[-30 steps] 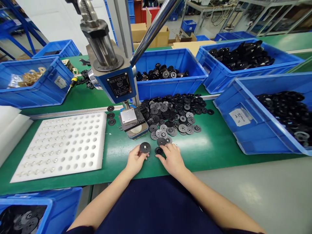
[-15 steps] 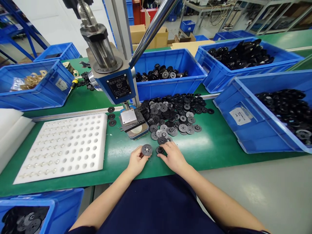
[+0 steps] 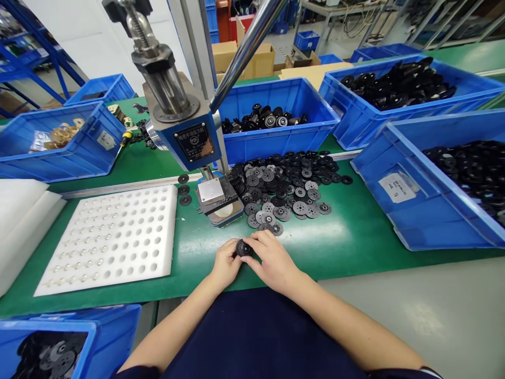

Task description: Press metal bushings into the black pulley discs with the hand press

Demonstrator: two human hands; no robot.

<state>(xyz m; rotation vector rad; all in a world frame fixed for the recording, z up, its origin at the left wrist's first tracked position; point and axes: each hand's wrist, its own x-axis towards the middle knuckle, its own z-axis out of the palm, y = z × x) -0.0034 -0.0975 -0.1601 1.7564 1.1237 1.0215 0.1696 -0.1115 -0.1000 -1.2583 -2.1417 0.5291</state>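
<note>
Both hands meet at the near edge of the green bench. My left hand (image 3: 224, 263) and my right hand (image 3: 272, 260) pinch one small black round part (image 3: 243, 248) between their fingertips, the disc and the hub pressed together. Just beyond the hands lies a loose heap of black and grey discs (image 3: 284, 184). A hand press (image 3: 189, 131) with a blue body stands over a metal fixture block (image 3: 216, 200) directly ahead of the hands.
A white foam tray (image 3: 110, 237) with rows of holes lies left of the press. Blue bins (image 3: 276, 137) of black parts stand behind and to the right (image 3: 426, 205). Another blue bin (image 3: 59, 142) at far left holds brass pieces. One more bin (image 3: 59, 347) sits below the bench.
The left hand's disc and the small black hub under the right hand have been brought together. Both hands now close on the joined part.
</note>
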